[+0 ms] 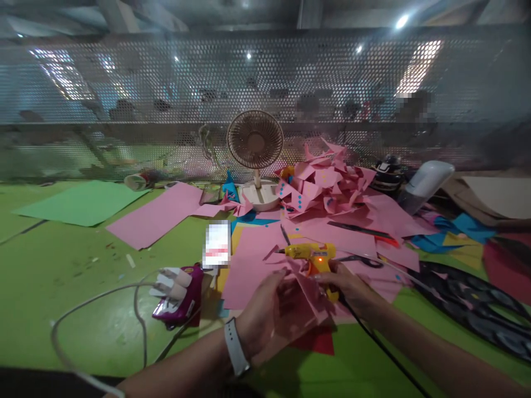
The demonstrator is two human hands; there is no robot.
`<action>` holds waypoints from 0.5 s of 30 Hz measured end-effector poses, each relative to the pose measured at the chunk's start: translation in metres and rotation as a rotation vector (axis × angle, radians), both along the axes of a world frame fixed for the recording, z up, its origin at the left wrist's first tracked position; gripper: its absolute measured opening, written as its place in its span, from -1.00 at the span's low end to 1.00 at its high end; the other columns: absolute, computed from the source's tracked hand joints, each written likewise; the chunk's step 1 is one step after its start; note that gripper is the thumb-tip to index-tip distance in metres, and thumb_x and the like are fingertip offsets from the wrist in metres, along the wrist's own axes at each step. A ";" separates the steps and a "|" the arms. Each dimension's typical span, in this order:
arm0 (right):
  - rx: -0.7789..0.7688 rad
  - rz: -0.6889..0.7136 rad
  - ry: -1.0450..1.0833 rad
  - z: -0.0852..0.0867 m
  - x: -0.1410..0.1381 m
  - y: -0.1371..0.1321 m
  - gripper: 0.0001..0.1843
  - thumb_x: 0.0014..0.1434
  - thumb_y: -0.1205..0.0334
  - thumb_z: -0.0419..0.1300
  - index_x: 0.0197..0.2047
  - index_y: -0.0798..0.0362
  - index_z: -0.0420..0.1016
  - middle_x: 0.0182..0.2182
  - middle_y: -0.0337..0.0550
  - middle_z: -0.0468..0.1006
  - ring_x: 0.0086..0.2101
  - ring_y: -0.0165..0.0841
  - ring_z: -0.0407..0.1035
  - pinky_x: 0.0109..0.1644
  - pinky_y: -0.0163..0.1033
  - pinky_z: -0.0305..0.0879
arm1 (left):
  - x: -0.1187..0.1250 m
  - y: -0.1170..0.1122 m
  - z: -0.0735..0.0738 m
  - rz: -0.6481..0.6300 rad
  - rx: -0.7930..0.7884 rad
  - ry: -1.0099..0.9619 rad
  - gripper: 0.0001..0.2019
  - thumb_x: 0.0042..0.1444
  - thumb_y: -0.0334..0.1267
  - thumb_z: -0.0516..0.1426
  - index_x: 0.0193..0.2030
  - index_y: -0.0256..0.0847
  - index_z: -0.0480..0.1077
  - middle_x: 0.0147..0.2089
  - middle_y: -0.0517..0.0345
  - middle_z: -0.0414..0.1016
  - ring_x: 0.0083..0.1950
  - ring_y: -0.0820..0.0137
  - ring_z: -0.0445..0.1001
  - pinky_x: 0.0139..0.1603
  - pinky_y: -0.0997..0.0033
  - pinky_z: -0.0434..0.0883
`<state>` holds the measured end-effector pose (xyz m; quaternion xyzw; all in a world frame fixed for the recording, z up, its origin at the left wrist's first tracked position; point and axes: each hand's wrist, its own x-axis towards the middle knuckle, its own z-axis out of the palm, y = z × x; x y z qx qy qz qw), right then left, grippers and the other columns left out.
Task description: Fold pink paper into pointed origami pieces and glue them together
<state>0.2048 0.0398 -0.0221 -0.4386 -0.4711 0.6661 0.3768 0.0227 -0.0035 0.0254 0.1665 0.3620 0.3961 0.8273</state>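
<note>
Light: dim, from ceiling lamps (401,22) overhead
Glare: bright patches on mesh screen (290,83)
Edges: bent, softly blurred

Bare forearms, no sleeves; a white wristband (235,347) on the left wrist

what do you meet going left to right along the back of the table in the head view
green paper sheet → flat pink paper sheet → small desk fan → pile of folded pink paper pieces → white rounded bottle-like thing
</note>
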 end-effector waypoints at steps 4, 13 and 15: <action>-0.100 -0.074 0.159 0.006 -0.005 0.000 -0.75 -0.14 0.29 0.32 -0.32 0.07 0.43 -0.52 -0.31 0.48 -0.55 -0.45 0.32 -0.43 -0.32 0.27 | -0.003 0.010 -0.002 0.082 0.161 0.239 -0.58 0.12 -0.10 0.07 0.07 -0.24 0.20 -0.10 -0.10 0.47 -0.17 0.29 0.48 -0.02 0.19 0.31; -0.130 -0.188 0.243 0.004 -0.003 0.001 -0.69 -0.21 0.34 0.33 -0.30 0.11 0.46 -0.57 -0.30 0.48 -0.55 -0.46 0.34 -0.46 -0.38 0.26 | 0.001 0.020 -0.016 -0.071 0.410 0.371 -0.55 -0.12 -0.38 0.21 -0.03 -0.32 0.26 -0.40 0.17 0.41 -0.36 0.45 0.37 -0.20 0.38 0.30; -0.113 -0.190 0.237 0.005 -0.002 0.000 -0.65 -0.21 0.32 0.33 -0.25 0.12 0.47 -0.54 -0.27 0.50 -0.55 -0.46 0.33 -0.45 -0.38 0.26 | 0.000 0.023 -0.017 -0.110 0.418 0.353 -0.61 -0.14 -0.41 0.18 -0.09 -0.30 0.32 -0.40 0.18 0.41 -0.38 0.47 0.36 -0.24 0.40 0.29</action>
